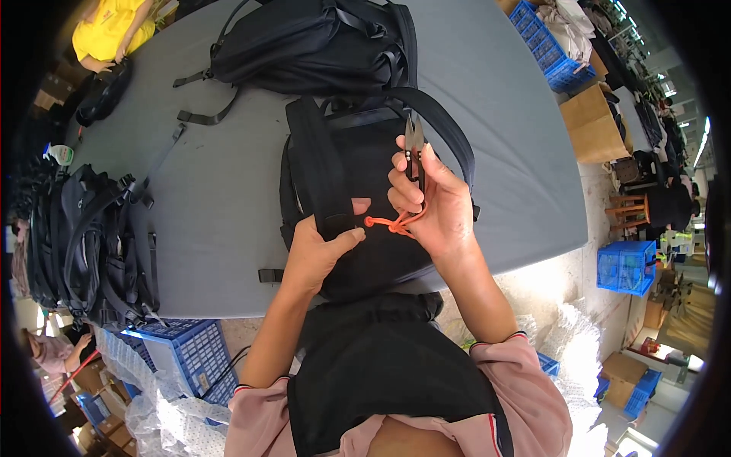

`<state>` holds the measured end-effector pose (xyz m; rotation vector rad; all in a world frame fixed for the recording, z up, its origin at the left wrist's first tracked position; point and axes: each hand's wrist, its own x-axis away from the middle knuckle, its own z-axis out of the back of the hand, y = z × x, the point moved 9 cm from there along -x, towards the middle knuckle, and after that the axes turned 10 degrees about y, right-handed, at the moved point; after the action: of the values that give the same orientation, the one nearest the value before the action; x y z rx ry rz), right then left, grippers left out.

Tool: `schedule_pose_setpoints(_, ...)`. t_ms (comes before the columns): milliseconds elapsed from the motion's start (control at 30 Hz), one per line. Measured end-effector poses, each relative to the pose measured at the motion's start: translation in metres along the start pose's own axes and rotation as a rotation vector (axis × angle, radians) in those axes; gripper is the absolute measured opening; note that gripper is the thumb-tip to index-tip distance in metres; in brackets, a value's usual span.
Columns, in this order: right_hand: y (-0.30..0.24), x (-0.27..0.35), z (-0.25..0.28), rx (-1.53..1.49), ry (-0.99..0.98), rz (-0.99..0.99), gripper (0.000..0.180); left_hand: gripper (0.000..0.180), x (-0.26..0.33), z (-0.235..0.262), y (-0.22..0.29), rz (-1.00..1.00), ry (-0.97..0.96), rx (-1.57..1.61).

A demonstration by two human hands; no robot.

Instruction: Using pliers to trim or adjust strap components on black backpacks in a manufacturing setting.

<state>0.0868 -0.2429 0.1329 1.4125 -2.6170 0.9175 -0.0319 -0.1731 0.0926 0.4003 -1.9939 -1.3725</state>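
A black backpack (381, 164) lies in front of me with its shoulder straps upward. My left hand (314, 255) is closed round the lower part of its left shoulder strap (314, 156), thumb on top. Above the pack my right hand (438, 198) holds small thread snips (413, 148), blades pointing away from me and slightly apart. An orange cord (392, 223) with a knot hangs at the right palm and reaches toward the left thumb. Whether the cord is tied to the snips is hidden by the fingers.
Another black backpack (282, 42) lies farther back on the grey table (205, 190). Several black packs (91, 236) are stacked at the left, near a spray bottle (59, 154). A person in yellow (114, 30) works at the far left. Blue crates (626, 266) and bubble wrap (567, 358) stand beyond the table.
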Motion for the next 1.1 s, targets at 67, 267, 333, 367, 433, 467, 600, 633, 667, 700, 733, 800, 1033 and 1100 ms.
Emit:
schedule_pose_setpoints(67,-0.002,-0.002,0.003,-0.001,0.033,0.014,0.033,0.034,0.001,-0.003,0.001,-0.031,-0.030,-0.036)
schedule_pose_setpoints(267,0.005,0.000,-0.001,0.109,0.046,0.010,0.031,0.041,0.003,0.000,0.000,0.075,0.027,0.016)
schedule_pose_setpoints(333,-0.004,0.011,0.003,0.505,0.097,0.202,0.021,0.048,0.003,0.005,0.001,0.085,0.036,0.105)
schedule_pose_setpoints(367,-0.002,0.015,0.005,0.722,0.094,0.262,0.018,0.056,0.004,0.008,-0.001,0.050,0.010,0.059)
schedule_pose_setpoints(433,0.016,0.013,0.015,0.994,0.056,0.181,0.015,0.057,0.014,0.008,0.003,0.040,-0.012,0.058)
schedule_pose_setpoints(467,0.028,0.010,0.016,0.966,0.054,0.140,0.013,0.057,0.019,0.005,0.004,0.036,-0.052,0.061)
schedule_pose_setpoints(600,0.046,-0.009,0.002,0.982,-0.012,0.120,0.014,0.059,0.026,0.013,0.007,0.039,0.039,-0.036)
schedule_pose_setpoints(633,0.052,-0.015,-0.005,0.962,-0.060,0.140,0.016,0.059,0.028,0.017,0.005,0.036,0.051,-0.038)
schedule_pose_setpoints(667,0.058,-0.019,-0.010,0.960,-0.073,0.135,0.016,0.061,0.031,0.021,0.000,0.024,0.052,-0.072)
schedule_pose_setpoints(700,0.075,-0.022,-0.009,0.864,-0.073,-0.034,0.019,0.063,0.035,0.026,-0.006,0.012,0.054,-0.106)
schedule_pose_setpoints(733,0.094,-0.024,-0.009,0.769,-0.073,-0.197,0.022,0.063,0.037,0.030,-0.016,0.003,0.065,-0.105)
schedule_pose_setpoints(800,0.092,-0.037,0.002,1.069,-0.057,0.241,0.026,0.073,0.043,0.051,-0.011,-0.246,0.383,-0.165)
schedule_pose_setpoints(1033,0.092,-0.031,-0.022,1.779,-0.094,0.481,0.042,0.056,0.042,0.054,-0.004,-0.390,0.577,-0.972)
schedule_pose_setpoints(1100,0.077,-0.028,-0.029,1.766,-0.101,0.480,0.046,0.047,0.041,0.041,0.007,-0.432,0.477,-0.988)
